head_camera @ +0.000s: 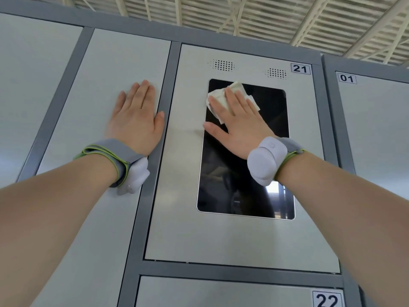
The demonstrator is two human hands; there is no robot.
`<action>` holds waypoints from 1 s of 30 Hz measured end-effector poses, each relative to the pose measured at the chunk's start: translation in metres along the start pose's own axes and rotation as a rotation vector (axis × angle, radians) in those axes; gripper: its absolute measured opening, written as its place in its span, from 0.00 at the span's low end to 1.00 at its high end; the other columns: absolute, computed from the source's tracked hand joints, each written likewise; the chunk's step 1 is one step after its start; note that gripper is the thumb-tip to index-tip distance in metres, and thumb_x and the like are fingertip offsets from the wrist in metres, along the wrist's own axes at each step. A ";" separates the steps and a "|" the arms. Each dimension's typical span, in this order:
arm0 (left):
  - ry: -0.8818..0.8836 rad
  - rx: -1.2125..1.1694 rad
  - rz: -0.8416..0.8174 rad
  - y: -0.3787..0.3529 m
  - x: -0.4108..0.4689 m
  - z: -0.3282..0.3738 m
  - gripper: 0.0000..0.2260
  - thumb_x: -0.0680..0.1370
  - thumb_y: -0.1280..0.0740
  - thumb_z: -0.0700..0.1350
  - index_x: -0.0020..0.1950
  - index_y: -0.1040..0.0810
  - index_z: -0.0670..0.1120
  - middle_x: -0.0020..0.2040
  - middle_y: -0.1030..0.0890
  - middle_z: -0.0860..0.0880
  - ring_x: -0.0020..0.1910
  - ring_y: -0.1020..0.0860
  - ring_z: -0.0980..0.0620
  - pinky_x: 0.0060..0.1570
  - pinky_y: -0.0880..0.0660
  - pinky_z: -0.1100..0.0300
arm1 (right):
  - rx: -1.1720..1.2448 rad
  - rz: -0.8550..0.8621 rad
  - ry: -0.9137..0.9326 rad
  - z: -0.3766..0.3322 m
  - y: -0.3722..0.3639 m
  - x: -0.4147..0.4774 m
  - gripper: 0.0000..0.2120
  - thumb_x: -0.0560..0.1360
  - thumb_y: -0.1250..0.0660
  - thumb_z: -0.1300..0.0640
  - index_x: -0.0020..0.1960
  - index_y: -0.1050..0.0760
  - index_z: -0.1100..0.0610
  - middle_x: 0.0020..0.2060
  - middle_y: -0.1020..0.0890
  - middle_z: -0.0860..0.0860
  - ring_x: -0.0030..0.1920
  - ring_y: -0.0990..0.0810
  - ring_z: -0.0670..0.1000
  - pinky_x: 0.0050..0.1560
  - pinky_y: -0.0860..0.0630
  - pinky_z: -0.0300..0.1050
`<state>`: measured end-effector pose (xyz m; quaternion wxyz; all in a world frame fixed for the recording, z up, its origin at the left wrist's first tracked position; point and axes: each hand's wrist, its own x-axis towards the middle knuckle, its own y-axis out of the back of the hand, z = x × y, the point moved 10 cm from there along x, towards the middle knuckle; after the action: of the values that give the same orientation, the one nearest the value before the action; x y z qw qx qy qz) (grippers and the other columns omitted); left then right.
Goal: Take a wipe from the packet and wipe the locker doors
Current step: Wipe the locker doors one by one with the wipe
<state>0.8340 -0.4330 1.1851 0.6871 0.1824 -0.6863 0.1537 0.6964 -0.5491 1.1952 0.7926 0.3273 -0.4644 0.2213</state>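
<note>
Here, two hands lie flat against a bank of grey metal lockers. The left hand [137, 122], fingers straight and together, presses its palm on a plain matte door [104, 67]. The right hand [240, 129], fingers straight and slightly spread, presses one crumpled white wipe [221, 97] against the upper left corner of one glossy black screen [243, 191], rectangular with rounded corners. The wipe lies under the fingers and shows beyond the fingertips. The screen is set in a brushed-metal door [177, 207] bearing label 21 [300, 69], above and right of the right hand. Two perforated patches [222, 65] lie above that hand. Label 01 [347, 78] lies further right, label 22 [327, 300] below. Each wrist carries one grey fabric band with green edging and a pale rounded pod: left band [106, 151], right band [265, 160].
</note>
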 end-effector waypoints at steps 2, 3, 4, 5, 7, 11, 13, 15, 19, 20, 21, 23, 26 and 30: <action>-0.007 -0.002 0.010 0.001 -0.001 0.000 0.31 0.76 0.54 0.51 0.76 0.45 0.37 0.77 0.45 0.40 0.76 0.47 0.43 0.73 0.54 0.48 | -0.002 -0.001 -0.048 0.013 0.002 0.008 0.31 0.78 0.54 0.35 0.77 0.57 0.44 0.77 0.59 0.52 0.76 0.62 0.53 0.73 0.63 0.47; -0.010 -0.004 0.014 0.000 -0.001 0.001 0.31 0.76 0.53 0.51 0.76 0.45 0.37 0.76 0.44 0.40 0.76 0.47 0.42 0.73 0.54 0.48 | 0.009 0.000 -0.096 0.022 0.004 0.013 0.31 0.78 0.55 0.35 0.77 0.57 0.44 0.77 0.59 0.52 0.76 0.62 0.53 0.73 0.63 0.47; -0.010 -0.005 0.014 0.000 -0.001 0.001 0.30 0.76 0.53 0.51 0.75 0.45 0.37 0.76 0.44 0.40 0.76 0.47 0.42 0.73 0.54 0.48 | 0.023 -0.001 -0.141 0.029 0.006 0.019 0.31 0.78 0.55 0.35 0.77 0.57 0.44 0.77 0.59 0.52 0.76 0.61 0.53 0.73 0.63 0.47; -0.010 -0.004 0.011 0.000 -0.002 0.001 0.30 0.76 0.53 0.51 0.76 0.45 0.37 0.76 0.44 0.40 0.76 0.47 0.42 0.73 0.54 0.47 | 0.038 -0.004 -0.175 0.034 0.006 0.023 0.31 0.78 0.56 0.34 0.77 0.57 0.44 0.77 0.59 0.52 0.76 0.61 0.53 0.73 0.63 0.47; -0.009 0.000 0.006 -0.001 -0.001 0.000 0.28 0.79 0.52 0.49 0.76 0.45 0.37 0.77 0.45 0.40 0.76 0.47 0.43 0.73 0.54 0.48 | 0.056 0.003 -0.185 0.031 0.006 0.022 0.31 0.78 0.56 0.34 0.77 0.56 0.44 0.77 0.58 0.53 0.76 0.61 0.54 0.74 0.63 0.48; 0.001 0.005 -0.003 -0.001 0.001 -0.001 0.25 0.82 0.49 0.47 0.76 0.47 0.38 0.77 0.46 0.41 0.76 0.49 0.44 0.73 0.56 0.50 | 0.037 0.037 -0.070 0.011 0.002 0.000 0.31 0.78 0.54 0.35 0.77 0.55 0.45 0.77 0.58 0.53 0.76 0.62 0.54 0.74 0.63 0.49; -0.004 -0.012 0.002 -0.001 0.001 -0.001 0.24 0.82 0.46 0.44 0.76 0.46 0.37 0.77 0.46 0.41 0.76 0.49 0.44 0.73 0.56 0.49 | 0.025 0.029 -0.022 0.008 0.001 -0.008 0.31 0.78 0.54 0.36 0.77 0.55 0.45 0.77 0.57 0.53 0.76 0.61 0.54 0.74 0.63 0.49; -0.008 -0.031 0.001 -0.001 0.000 0.000 0.25 0.81 0.45 0.44 0.76 0.45 0.37 0.77 0.45 0.40 0.76 0.48 0.43 0.73 0.55 0.48 | -0.001 0.015 -0.021 0.015 0.002 -0.008 0.30 0.78 0.54 0.36 0.77 0.55 0.44 0.77 0.57 0.52 0.76 0.61 0.53 0.73 0.63 0.48; 0.008 -0.027 -0.018 0.000 -0.001 -0.001 0.30 0.77 0.52 0.51 0.76 0.46 0.38 0.77 0.46 0.42 0.76 0.49 0.44 0.73 0.56 0.50 | 0.039 -0.011 -0.188 0.042 0.004 0.011 0.31 0.78 0.55 0.35 0.77 0.57 0.43 0.77 0.59 0.52 0.76 0.61 0.54 0.74 0.62 0.47; 0.007 -0.030 -0.017 0.000 0.000 -0.001 0.30 0.77 0.52 0.51 0.76 0.46 0.38 0.77 0.46 0.42 0.76 0.49 0.44 0.73 0.56 0.50 | 0.056 -0.010 -0.214 0.044 0.005 0.014 0.31 0.78 0.55 0.34 0.77 0.56 0.44 0.77 0.59 0.53 0.76 0.61 0.55 0.74 0.63 0.48; 0.006 -0.031 -0.013 0.001 0.000 -0.001 0.30 0.77 0.52 0.51 0.76 0.46 0.38 0.77 0.46 0.41 0.76 0.49 0.44 0.73 0.56 0.50 | 0.067 -0.007 -0.217 0.041 0.005 0.014 0.31 0.78 0.55 0.34 0.77 0.56 0.44 0.77 0.59 0.53 0.76 0.62 0.55 0.74 0.63 0.48; 0.014 -0.026 -0.013 0.002 -0.001 -0.002 0.29 0.77 0.52 0.51 0.76 0.46 0.38 0.77 0.46 0.42 0.76 0.49 0.44 0.73 0.56 0.51 | 0.058 -0.002 -0.170 0.030 0.002 0.004 0.31 0.77 0.55 0.34 0.77 0.56 0.44 0.77 0.60 0.53 0.76 0.62 0.55 0.74 0.64 0.49; 0.031 -0.042 -0.029 0.001 0.000 -0.001 0.25 0.82 0.46 0.46 0.76 0.47 0.38 0.77 0.47 0.42 0.76 0.51 0.45 0.73 0.57 0.52 | 0.013 0.008 -0.060 0.019 -0.001 -0.017 0.31 0.78 0.53 0.35 0.77 0.56 0.45 0.77 0.59 0.53 0.76 0.62 0.54 0.73 0.65 0.48; 0.086 -0.072 -0.039 0.001 0.003 0.002 0.26 0.81 0.44 0.44 0.76 0.47 0.38 0.77 0.48 0.42 0.76 0.51 0.45 0.73 0.57 0.50 | -0.011 -0.012 -0.127 0.044 0.005 -0.005 0.30 0.78 0.54 0.36 0.77 0.56 0.43 0.77 0.58 0.52 0.76 0.61 0.54 0.73 0.63 0.46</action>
<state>0.8318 -0.4333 1.1878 0.7250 0.1642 -0.6575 0.1231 0.6647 -0.5777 1.2079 0.7645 0.3390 -0.5132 0.1928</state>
